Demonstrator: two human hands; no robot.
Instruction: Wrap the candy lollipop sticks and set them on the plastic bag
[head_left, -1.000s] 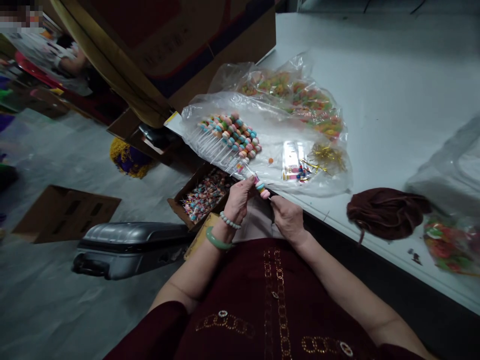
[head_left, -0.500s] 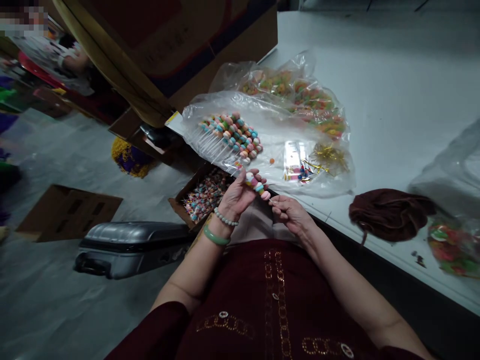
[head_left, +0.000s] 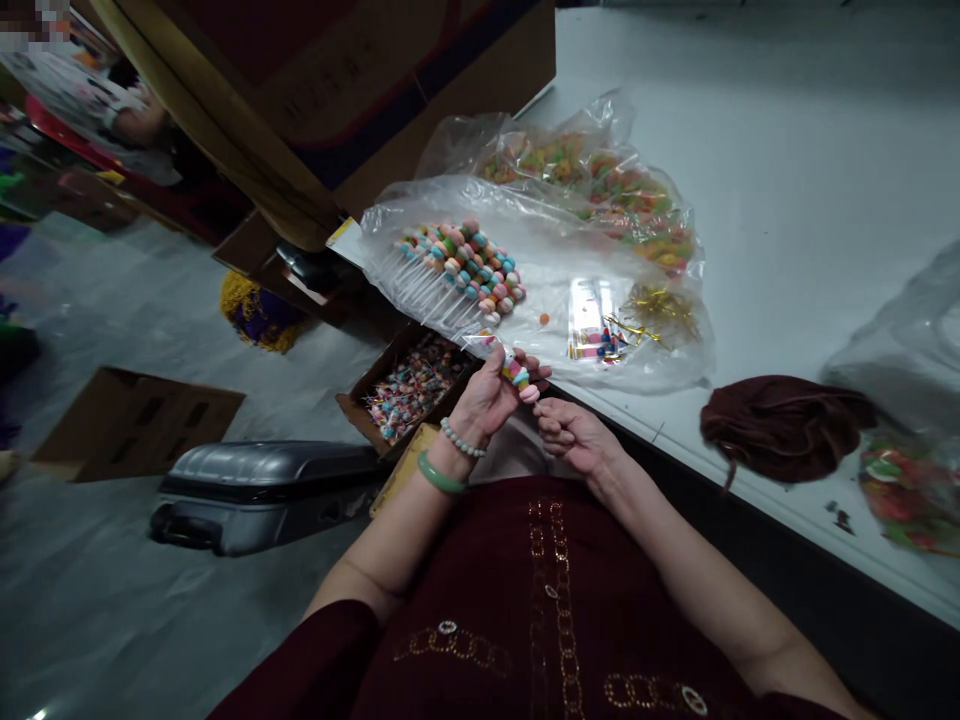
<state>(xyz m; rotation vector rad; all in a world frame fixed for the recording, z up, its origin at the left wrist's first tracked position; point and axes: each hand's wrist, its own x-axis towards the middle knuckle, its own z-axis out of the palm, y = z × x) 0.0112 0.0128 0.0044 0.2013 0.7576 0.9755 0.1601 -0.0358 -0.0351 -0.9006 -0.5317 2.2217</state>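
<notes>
A candy skewer (head_left: pixel 519 378) of pastel pieces on a white stick lies across my left hand (head_left: pixel 484 400). The fingers of this hand are curled round it, the thumb on top. Clear printed plastic, seemingly a small wrapper (head_left: pixel 484 340), sticks out past the thumb; how far it covers the candy I cannot tell. My right hand (head_left: pixel 576 435) pinches the stick at its lower end. Just beyond, a pile of candy skewers (head_left: pixel 472 268) rests on a plastic bag (head_left: pixel 547 245), beside flat clear printed wrappers (head_left: pixel 589 310) and gold twist ties (head_left: pixel 660 312).
An open carton (head_left: pixel 420 385) of wrapped candies stands below the edge of the white table (head_left: pixel 787 200). Bagged colourful candies (head_left: pixel 630 185), a dark brown cloth (head_left: pixel 780 425) and a large cardboard box (head_left: pixel 480 130) are around. A grey suitcase (head_left: pixel 277 485) lies left; another person (head_left: pixel 120 110) is at far left.
My left hand has shifted slightly right and down along the skewer, and less candy shows past its thumb. My right hand keeps its pinch on the stick, with its fingers curled more.
</notes>
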